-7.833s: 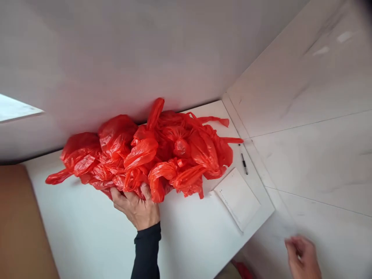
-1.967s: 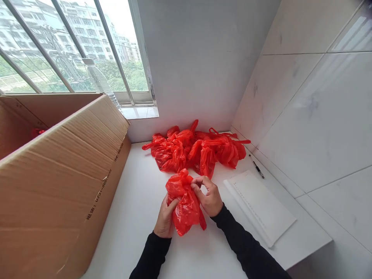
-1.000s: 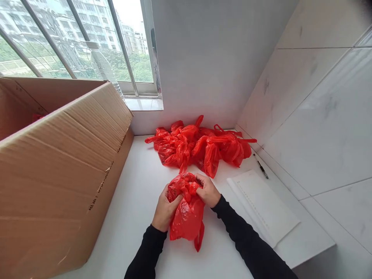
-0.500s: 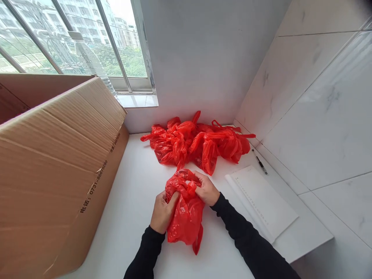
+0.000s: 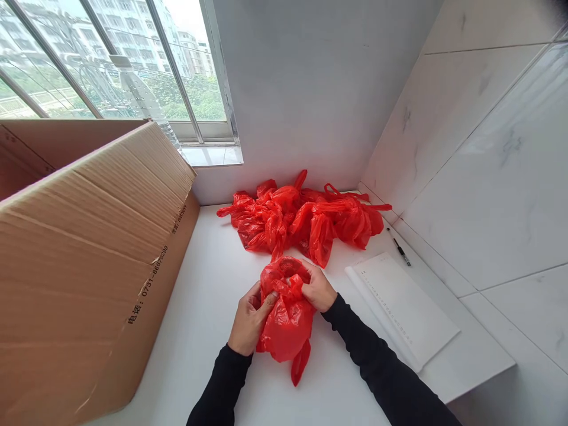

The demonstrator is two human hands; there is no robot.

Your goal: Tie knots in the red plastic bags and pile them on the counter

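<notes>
A red plastic bag (image 5: 288,331) is held between my two hands above the white table (image 5: 195,331). My left hand (image 5: 249,322) pinches its left rim, thumb on the near side. On the right rim, my right hand (image 5: 319,289) grips the bag with thumb and fingers closed. The bag's mouth is partly spread between them, and one handle loop dangles at the lower right. What lies inside cannot be made out. Just beyond, several red plastic bags (image 5: 306,216) lie bunched together, some with knotted tops.
A large open cardboard box (image 5: 110,236) stands on the left. A notebook (image 5: 403,307) and a black pen (image 5: 402,249) lie on the right of the table. Behind the box, a clear plastic bottle (image 5: 144,97) stands by the barred window. Walls close off the back and right.
The bag between my hands has been lifted and turned slightly, its mouth spread wider. My left fingers have shifted along the rim. The view has moved a little.
</notes>
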